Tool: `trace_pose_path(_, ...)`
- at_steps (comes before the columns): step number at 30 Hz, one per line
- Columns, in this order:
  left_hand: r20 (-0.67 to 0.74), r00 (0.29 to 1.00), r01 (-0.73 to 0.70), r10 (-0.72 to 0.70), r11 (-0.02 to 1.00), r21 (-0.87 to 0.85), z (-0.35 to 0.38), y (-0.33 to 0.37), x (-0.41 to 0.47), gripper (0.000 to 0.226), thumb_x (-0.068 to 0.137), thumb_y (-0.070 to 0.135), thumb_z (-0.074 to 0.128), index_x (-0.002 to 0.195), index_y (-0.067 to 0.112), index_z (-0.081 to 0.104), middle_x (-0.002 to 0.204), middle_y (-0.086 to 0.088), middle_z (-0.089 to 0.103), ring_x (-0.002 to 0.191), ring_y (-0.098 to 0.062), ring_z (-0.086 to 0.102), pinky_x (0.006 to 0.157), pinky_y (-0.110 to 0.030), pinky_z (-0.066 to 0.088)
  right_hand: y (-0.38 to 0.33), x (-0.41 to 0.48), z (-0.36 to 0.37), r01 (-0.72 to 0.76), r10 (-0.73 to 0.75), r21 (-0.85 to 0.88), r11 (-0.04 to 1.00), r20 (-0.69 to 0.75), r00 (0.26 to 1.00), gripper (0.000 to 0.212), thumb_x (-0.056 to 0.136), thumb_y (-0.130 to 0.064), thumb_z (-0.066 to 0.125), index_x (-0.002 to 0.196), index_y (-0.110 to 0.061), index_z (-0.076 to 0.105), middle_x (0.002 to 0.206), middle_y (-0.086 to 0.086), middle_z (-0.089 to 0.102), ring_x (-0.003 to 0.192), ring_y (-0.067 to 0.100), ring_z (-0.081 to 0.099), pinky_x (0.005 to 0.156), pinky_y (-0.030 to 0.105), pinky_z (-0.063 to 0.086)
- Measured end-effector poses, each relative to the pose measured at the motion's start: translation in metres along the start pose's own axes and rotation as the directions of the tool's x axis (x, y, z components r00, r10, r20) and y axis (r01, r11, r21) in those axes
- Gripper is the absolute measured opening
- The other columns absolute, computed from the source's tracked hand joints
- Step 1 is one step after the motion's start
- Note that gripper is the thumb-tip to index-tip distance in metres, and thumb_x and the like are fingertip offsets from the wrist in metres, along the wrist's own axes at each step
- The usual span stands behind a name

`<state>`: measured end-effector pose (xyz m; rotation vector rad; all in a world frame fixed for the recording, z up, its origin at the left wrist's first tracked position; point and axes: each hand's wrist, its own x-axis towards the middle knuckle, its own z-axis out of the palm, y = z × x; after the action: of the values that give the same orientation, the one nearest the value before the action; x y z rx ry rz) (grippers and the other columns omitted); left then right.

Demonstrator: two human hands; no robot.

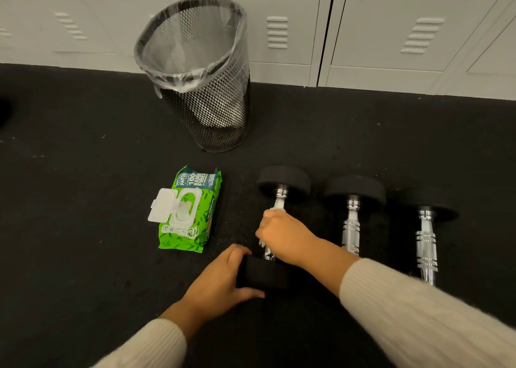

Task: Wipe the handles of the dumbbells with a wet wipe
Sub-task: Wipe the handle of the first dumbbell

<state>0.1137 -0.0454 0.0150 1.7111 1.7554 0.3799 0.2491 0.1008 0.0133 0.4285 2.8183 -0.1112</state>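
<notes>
Three dumbbells with black ends and chrome handles lie side by side on the dark floor. My right hand [282,236] is closed around the handle of the left dumbbell [283,183], with a white wet wipe [277,206] wrapped under the fingers and poking out at the top. My left hand [223,278] grips that dumbbell's near black end. The middle dumbbell [352,222] and the right dumbbell [426,242] lie untouched to the right.
A green pack of wet wipes [190,214] with its white lid flipped open lies left of the dumbbells. A black mesh bin [212,111] lined with a clear bag stands behind it. White lockers [377,32] run along the back.
</notes>
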Motion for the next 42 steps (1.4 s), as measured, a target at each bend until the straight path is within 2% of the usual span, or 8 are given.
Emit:
trace_pose_path(7, -0.007, 1.000, 0.015, -0.016, 1.000, -0.008, 0.000, 0.000, 0.001, 0.077, 0.063, 0.064, 0.074, 0.122, 0.021, 0.048, 0.116, 0.009, 0.049, 0.102, -0.001, 0.048, 0.084, -0.010, 0.037, -0.007, -0.014, 0.002, 0.022, -0.053, 0.354, 0.935, 0.077, 0.996, 0.026, 0.090, -0.008, 0.047, 0.105, -0.016, 0.067, 0.097, 0.005, 0.064, 0.098, 0.023, 0.052, 0.086, 0.042, 0.049)
trace_pose_path(13, -0.017, 1.000, 0.018, -0.018, 1.000, -0.019, 0.001, 0.003, 0.000, 0.075, 0.063, 0.064, 0.073, 0.121, 0.026, 0.047, 0.114, 0.013, 0.048, 0.101, 0.001, 0.048, 0.083, -0.008, 0.036, -0.007, -0.033, 0.002, -0.160, 0.221, 0.761, 0.629, 0.023, 0.975, 0.039, 0.090, -0.005, 0.048, 0.116, -0.026, 0.069, 0.113, 0.003, 0.065, 0.104, 0.021, 0.061, 0.097, 0.028, 0.046)
trace_pose_path(15, -0.026, 1.000, 0.007, -0.008, 1.000, -0.010, 0.001, 0.004, 0.000, 0.074, 0.063, 0.064, 0.073, 0.121, 0.026, 0.047, 0.113, 0.014, 0.047, 0.101, 0.001, 0.048, 0.084, -0.009, 0.037, -0.006, -0.041, -0.005, -0.073, 0.497, 0.899, 0.432, -0.169, 0.851, 0.042, 0.085, 0.002, 0.052, 0.111, -0.025, 0.071, 0.112, -0.008, 0.069, 0.105, 0.009, 0.062, 0.097, 0.010, 0.040)
trace_pose_path(17, -0.037, 0.999, -0.001, 0.001, 1.000, -0.001, 0.001, 0.004, 0.000, 0.075, 0.063, 0.064, 0.073, 0.122, 0.025, 0.047, 0.114, 0.015, 0.046, 0.102, 0.002, 0.047, 0.086, -0.009, 0.036, 0.003, -0.041, -0.002, -0.013, 0.752, 0.940, 0.342, -0.266, 0.603, 0.043, 0.083, 0.008, 0.053, 0.106, -0.023, 0.070, 0.103, -0.013, 0.066, 0.097, 0.003, 0.060, 0.091, 0.004, 0.039)
trace_pose_path(19, -0.039, 0.999, -0.002, 0.002, 1.000, -0.002, 0.001, 0.006, 0.000, 0.074, 0.064, 0.062, 0.073, 0.122, 0.024, 0.047, 0.115, 0.016, 0.045, 0.102, 0.002, 0.047, 0.086, -0.008, 0.035, 0.014, -0.035, 0.004, -0.123, 0.874, 0.959, 0.254, -0.174, 0.453, 0.036, 0.085, 0.011, 0.051, 0.101, -0.014, 0.072, 0.104, -0.004, 0.059, 0.091, 0.010, 0.059, 0.081, 0.004, 0.040)
trace_pose_path(22, -0.026, 0.999, -0.021, 0.021, 1.000, 0.010, 0.000, 0.006, -0.001, 0.073, 0.066, 0.063, 0.071, 0.123, 0.024, 0.047, 0.116, 0.014, 0.046, 0.104, 0.000, 0.048, 0.088, -0.012, 0.038, 0.020, -0.024, 0.011, -0.241, 0.923, 0.965, 0.102, -0.001, 0.386, 0.028, 0.087, 0.010, 0.050, 0.095, -0.009, 0.068, 0.103, 0.001, 0.049, 0.087, 0.018, 0.057, 0.068, 0.001, 0.037)
trace_pose_path(34, 0.035, 0.997, -0.067, 0.064, 0.992, 0.105, -0.003, 0.003, 0.002, 0.079, 0.072, 0.064, 0.065, 0.133, 0.018, 0.043, 0.127, 0.004, 0.046, 0.116, -0.008, 0.044, 0.098, -0.015, 0.032, -0.015, -0.026, 0.021, -0.349, 0.770, 0.919, -0.182, 0.354, 0.530, 0.023, 0.077, 0.010, 0.053, 0.069, -0.011, 0.052, 0.068, -0.001, 0.053, 0.062, 0.012, 0.051, 0.044, 0.011, 0.036)
trace_pose_path(42, 0.019, 0.998, -0.067, 0.065, 0.993, 0.101, -0.002, 0.003, 0.001, 0.079, 0.071, 0.063, 0.066, 0.132, 0.018, 0.045, 0.126, 0.004, 0.048, 0.115, -0.009, 0.046, 0.096, -0.014, 0.031, -0.011, -0.040, 0.015, -0.504, 0.513, 0.858, -0.101, 0.479, 0.713, 0.028, 0.071, 0.004, 0.066, 0.061, -0.020, 0.058, 0.069, -0.002, 0.059, 0.069, 0.013, 0.055, 0.064, 0.025, 0.044)
